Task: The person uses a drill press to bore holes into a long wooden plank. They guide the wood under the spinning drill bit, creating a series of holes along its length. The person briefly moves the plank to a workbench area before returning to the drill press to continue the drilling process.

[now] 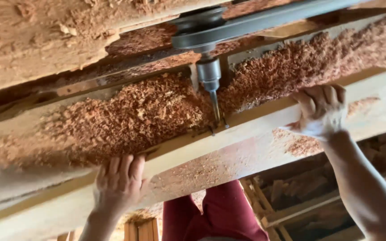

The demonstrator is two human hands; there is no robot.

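Left hand (pixel 119 180) and right hand (pixel 321 110) each clamped the long plank (pixel 228 147); drill bit (pixel 215 107) met its far edge amid shavings (pixel 135 116).

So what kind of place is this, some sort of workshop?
Most likely a woodworking shop. Both hands, left hand and right hand, press a long plank against a belt-driven boring bit, with wood shavings heaped around it.

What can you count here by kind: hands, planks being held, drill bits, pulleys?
Hands: 2, left hand and right hand
Pale wooden plank under both hands: 1
Drill bit: 1
Belt pulley: 1
Total: 5
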